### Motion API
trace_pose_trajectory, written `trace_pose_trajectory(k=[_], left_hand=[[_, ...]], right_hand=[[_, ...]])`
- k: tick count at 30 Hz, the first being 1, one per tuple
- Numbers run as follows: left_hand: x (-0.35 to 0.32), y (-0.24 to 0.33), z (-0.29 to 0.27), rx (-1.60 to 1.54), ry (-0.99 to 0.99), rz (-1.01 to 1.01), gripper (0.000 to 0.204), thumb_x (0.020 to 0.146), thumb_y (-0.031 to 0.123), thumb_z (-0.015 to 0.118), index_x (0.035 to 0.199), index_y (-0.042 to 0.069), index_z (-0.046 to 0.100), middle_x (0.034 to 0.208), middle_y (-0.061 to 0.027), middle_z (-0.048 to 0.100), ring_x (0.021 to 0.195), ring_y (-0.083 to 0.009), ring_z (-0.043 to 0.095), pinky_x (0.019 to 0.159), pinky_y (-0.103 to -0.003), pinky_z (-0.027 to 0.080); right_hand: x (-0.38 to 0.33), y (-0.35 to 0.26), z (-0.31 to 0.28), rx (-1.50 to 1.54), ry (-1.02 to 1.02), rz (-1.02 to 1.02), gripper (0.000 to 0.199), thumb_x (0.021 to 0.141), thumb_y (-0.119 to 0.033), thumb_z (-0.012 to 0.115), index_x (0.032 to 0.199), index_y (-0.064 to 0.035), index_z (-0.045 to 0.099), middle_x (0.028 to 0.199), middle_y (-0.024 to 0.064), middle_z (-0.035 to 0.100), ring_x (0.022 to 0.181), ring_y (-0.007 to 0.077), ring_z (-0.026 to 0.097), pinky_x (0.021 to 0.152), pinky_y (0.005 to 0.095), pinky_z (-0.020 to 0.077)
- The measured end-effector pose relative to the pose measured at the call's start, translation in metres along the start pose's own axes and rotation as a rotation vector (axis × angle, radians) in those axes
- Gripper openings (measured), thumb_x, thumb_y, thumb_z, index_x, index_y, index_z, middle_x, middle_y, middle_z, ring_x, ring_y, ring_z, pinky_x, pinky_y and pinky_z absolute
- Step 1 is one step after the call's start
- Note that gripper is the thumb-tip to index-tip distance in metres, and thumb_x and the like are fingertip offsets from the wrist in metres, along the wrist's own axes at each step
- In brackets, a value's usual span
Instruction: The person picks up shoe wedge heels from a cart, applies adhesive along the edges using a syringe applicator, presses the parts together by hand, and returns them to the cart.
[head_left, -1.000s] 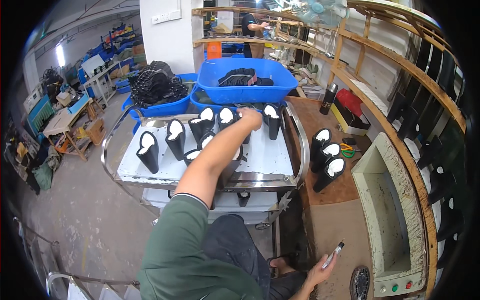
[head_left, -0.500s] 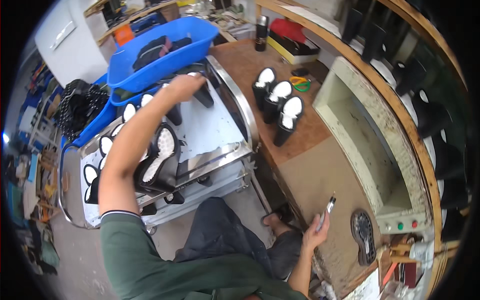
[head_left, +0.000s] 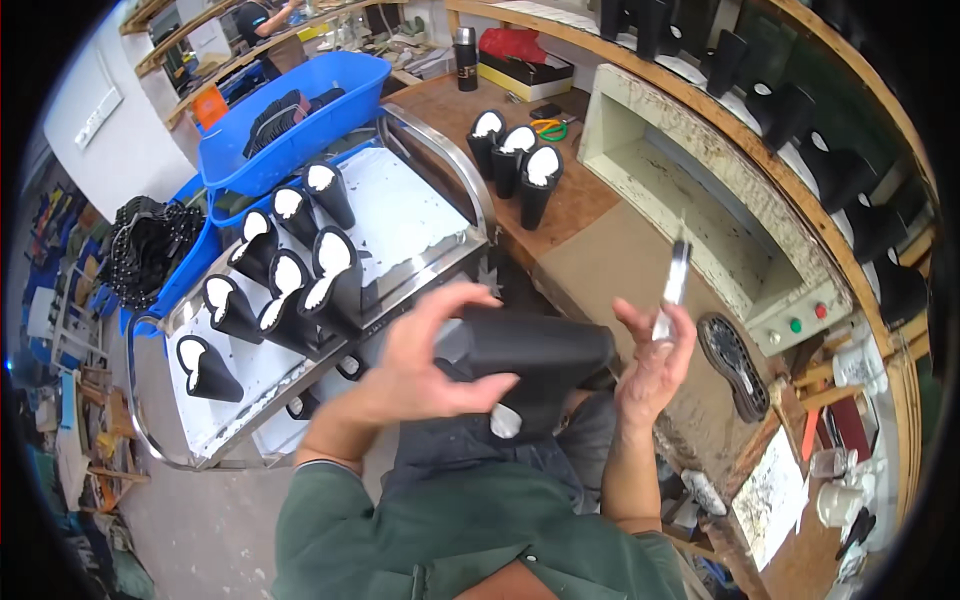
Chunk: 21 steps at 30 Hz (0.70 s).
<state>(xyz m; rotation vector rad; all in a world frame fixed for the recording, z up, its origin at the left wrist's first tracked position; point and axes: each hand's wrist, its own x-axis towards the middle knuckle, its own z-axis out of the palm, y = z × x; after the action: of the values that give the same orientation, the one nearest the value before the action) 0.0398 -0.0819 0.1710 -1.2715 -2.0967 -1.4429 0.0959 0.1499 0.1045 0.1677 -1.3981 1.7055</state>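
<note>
In front of my lap is a black boot [head_left: 530,345] lying sideways in the air, with a small white patch of it showing below. My left hand [head_left: 425,355] curls round its left end, thumb and fingers on opposite sides. A slim pen-like tool [head_left: 676,280], silvery with a black collar and a thin tip pointing up, is gripped between the fingers and thumb of my right hand [head_left: 650,370]. That hand is close to the boot's right end; I cannot tell whether it touches. Several more black boots [head_left: 335,290] with white undersides stand on the metal-framed cart [head_left: 425,240] at left.
Three black boots [head_left: 540,185] stand on the bench [head_left: 600,235] at right, near green-and-orange-handled scissors [head_left: 550,128]. A black sole [head_left: 735,365] lies by a cream metal box [head_left: 690,180] with buttons. A blue tub [head_left: 290,120] is behind the cart. Boots line a wooden shelf [head_left: 650,55].
My left hand has come back from the far side of the cart to my lap, now with a boot. My right hand has risen with the pen-like tool towards it.
</note>
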Motion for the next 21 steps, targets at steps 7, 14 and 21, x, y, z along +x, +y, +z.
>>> trace_pose_trajectory(k=[7,14,21], left_hand=[[-0.020,0.027,0.081,-0.041,0.269,0.216,0.073,0.058,0.023,0.086,0.115,-0.006,0.049,0.096,-0.0167,0.057,0.086,-0.0252,0.058,0.072,-0.032,0.049],[-0.026,0.037,0.080,-0.492,0.042,0.251,0.063,0.062,0.045,0.079,0.105,0.002,0.062,0.098,-0.0111,0.053,0.088,-0.0220,0.051,0.077,-0.030,0.043],[-0.041,0.026,0.098,-0.688,-0.072,0.172,0.076,0.064,0.049,0.077,0.119,0.002,0.052,0.111,-0.0119,0.049,0.104,-0.0225,0.048,0.091,-0.034,0.038]], right_hand=[[-0.025,-0.015,0.003,0.102,0.159,0.233,0.029,0.092,-0.019,0.055,0.114,-0.0044,0.043,0.076,0.0051,0.052,0.062,0.0207,0.061,0.057,0.0282,0.0500],[-0.026,-0.048,0.002,0.150,0.070,0.336,0.027,0.091,-0.017,0.055,0.113,-0.0040,0.045,0.069,0.0049,0.052,0.055,0.0180,0.058,0.049,0.0271,0.0461],[-0.049,-0.048,-0.008,0.127,0.227,0.343,0.024,0.092,-0.018,0.055,0.110,-0.0046,0.048,0.068,0.0040,0.050,0.056,0.0174,0.058,0.050,0.0262,0.0462]])
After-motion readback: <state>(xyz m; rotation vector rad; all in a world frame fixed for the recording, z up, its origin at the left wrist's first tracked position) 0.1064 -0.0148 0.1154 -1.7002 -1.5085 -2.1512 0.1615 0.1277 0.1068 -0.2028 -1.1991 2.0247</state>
